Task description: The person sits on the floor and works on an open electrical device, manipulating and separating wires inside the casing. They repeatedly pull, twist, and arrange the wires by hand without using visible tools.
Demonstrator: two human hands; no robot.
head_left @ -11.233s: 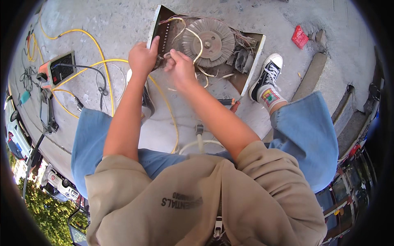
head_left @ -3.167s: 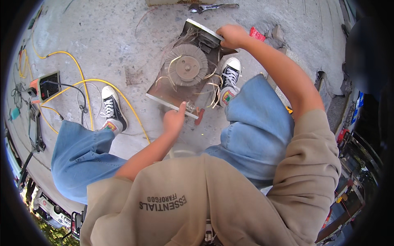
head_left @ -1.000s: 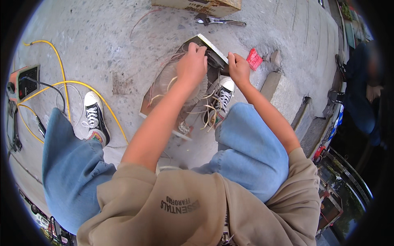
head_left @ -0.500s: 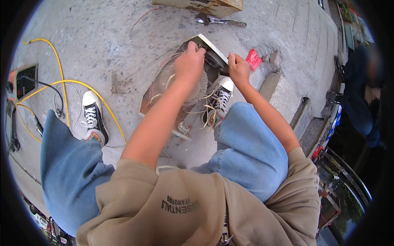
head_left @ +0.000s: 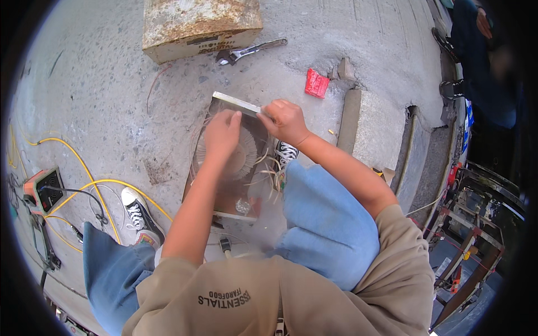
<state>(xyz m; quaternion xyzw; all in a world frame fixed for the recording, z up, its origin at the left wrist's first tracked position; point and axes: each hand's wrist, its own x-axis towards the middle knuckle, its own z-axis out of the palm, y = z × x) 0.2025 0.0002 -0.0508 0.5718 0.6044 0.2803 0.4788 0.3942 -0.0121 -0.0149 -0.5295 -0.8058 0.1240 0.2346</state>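
Observation:
Between my feet an opened metal chassis (head_left: pixel 228 193) carries a round, ribbed ring-shaped coil (head_left: pixel 242 158), with loose pale wires (head_left: pixel 273 178) at its right side. A white-edged panel (head_left: pixel 235 102) forms its far end. My right hand (head_left: pixel 287 120) grips that panel at its right corner, thumb and fingers pressed together. Just inside the panel, my left hand (head_left: pixel 222 134) is closed, fingertips pinched; whatever they hold is hidden. A dusty haze blurs the chassis's near end, where a small whitish clump (head_left: pixel 243 206) shows.
Beyond lie a rusty metal box (head_left: pixel 202 25) and an adjustable wrench (head_left: pixel 252 50). A red packet (head_left: pixel 316 84) sits by a concrete block (head_left: pixel 350 120). On the left are an orange-and-black machine (head_left: pixel 45 189) and a yellow hose (head_left: pixel 75 162). Another person (head_left: pixel 482 73) stands far right.
The view has shifted, showing more of the rusty box. The chassis has turned to point more straight ahead. My right hand now bends inward over the panel's corner. Haze around the chassis is thicker.

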